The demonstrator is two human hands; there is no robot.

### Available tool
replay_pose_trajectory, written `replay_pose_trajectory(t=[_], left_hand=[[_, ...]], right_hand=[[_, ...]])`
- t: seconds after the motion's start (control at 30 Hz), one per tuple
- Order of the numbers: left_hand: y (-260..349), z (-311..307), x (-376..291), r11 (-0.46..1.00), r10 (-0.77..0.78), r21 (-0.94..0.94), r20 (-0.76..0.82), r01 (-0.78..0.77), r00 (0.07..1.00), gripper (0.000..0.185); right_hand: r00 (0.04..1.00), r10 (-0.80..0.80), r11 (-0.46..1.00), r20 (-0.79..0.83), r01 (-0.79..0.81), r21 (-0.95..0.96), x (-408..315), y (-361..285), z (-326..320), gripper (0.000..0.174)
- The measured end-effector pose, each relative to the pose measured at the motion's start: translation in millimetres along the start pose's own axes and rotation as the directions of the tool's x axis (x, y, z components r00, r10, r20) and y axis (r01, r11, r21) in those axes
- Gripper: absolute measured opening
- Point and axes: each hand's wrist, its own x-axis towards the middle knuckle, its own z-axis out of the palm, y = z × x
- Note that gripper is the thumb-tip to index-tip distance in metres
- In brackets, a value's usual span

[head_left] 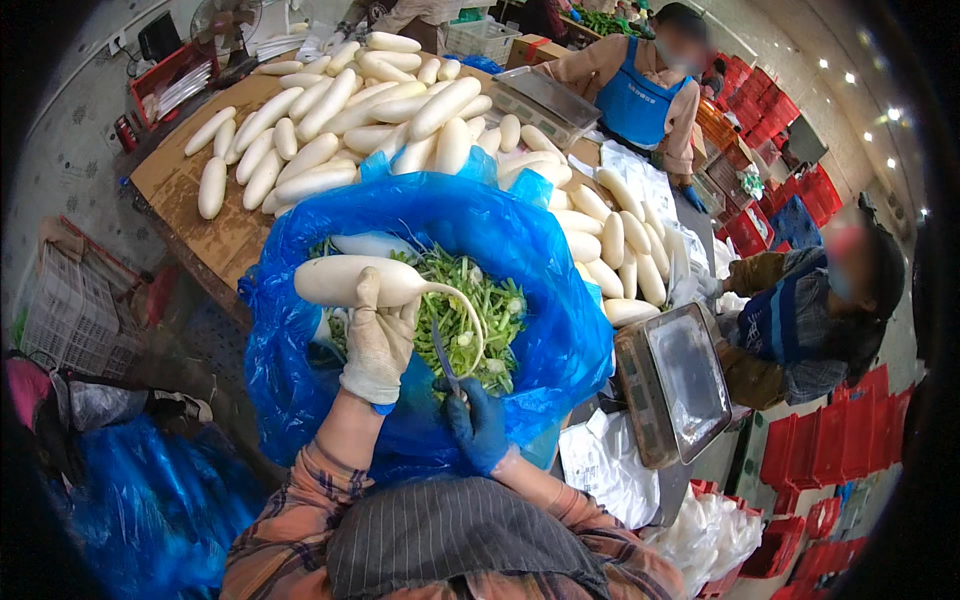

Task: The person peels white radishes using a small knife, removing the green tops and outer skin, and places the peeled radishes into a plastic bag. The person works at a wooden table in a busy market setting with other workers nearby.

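Note:
A white daikon radish point(337, 280) with a long curling root lies in my left hand point(381, 337), which wears a pale work glove. My right hand point(478, 424), in a dark blue glove, grips a small knife point(443, 352), its blade pointing up beside the root's curve. Both hands are over a blue plastic bag point(555, 300) whose mouth is spread wide. Inside it lie cut green radish tops point(480, 292) and a pale radish point(373, 244), partly hidden by the held one.
Many daikon radishes point(315, 105) are heaped on the cardboard-covered table point(169, 180). Weighing scales stand at the far side point(547, 101) and at my right point(686, 382). Two co-workers point(637, 94) stand along the right. White plastic bags point(611, 465) lie near the closer scale. Red crates point(832, 435) are stacked beyond.

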Motion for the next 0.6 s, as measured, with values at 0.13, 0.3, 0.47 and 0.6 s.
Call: replay_pose_trajectory(t=[0.13, 0.3, 0.47, 0.6], left_hand=[[-6, -2, -4, 0.997, -0.062, -0.039, -0.02, 0.061, 0.998, 0.065], [-9, -1, -8, 0.992, -0.107, -0.066, -0.015, 0.105, 0.994, 0.066], [-15, -3, -16, 0.99, -0.133, -0.061, -0.036, 0.131, 0.99, 0.063], [-3, -10, -15, 0.989, -0.135, 0.065, 0.046, 0.132, 0.99, 0.065]], right_hand=[[0.99, 0.14, 0.99, 0.008, -0.14, 0.008, 9, 4, 7, 0.019], [0.98, 0.198, 0.976, -0.022, -0.199, -0.094, 22, 2, 10, 0.023], [0.932, 0.358, 0.896, -0.049, -0.329, 0.298, 68, 10, 11, 0.032], [0.9, 0.411, 0.825, 0.146, -0.435, 0.359, 66, 15, -5, 0.026]])
